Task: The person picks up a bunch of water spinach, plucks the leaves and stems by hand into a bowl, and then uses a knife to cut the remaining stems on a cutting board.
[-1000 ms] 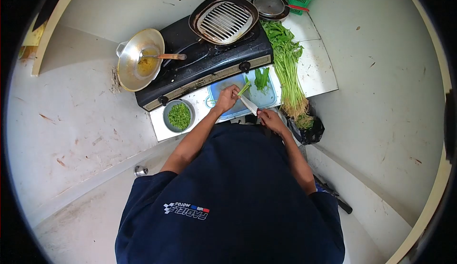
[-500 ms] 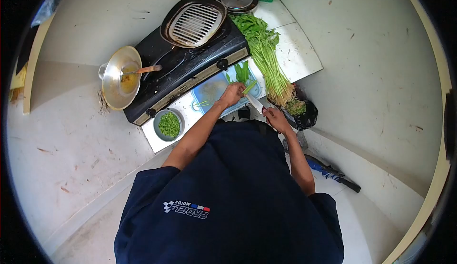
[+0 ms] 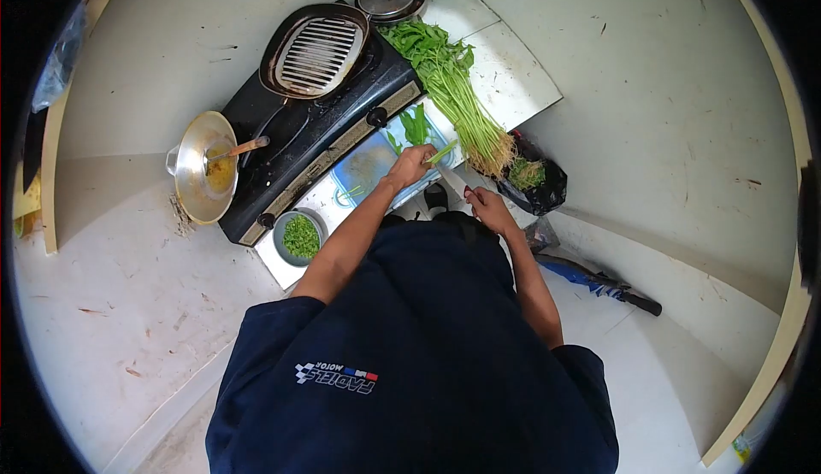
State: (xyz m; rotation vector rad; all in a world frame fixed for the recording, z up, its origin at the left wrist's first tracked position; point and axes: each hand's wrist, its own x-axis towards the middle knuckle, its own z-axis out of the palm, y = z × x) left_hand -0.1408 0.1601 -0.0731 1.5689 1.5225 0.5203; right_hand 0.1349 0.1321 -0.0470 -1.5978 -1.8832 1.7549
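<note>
My left hand is closed on a small bunch of leafy green stalks over the right part of a blue cutting board. Their broad leaves lie on the board just beyond the fingers. In my right hand is a knife, gripped by its dark red handle. Its blade points up and left toward the stalks, with the tip close to my left fingers. A few thin cut stems lie at the board's left end.
A bowl of chopped greens stands left of the board. Behind is a black stove with a grill pan and a wok. Rooted greens lie to the right, above a black plastic bag.
The view has turned slightly, so the stove, pans and greens sit further left in it. Both hands keep nearly the same pose, with the stalks and knife still held.
</note>
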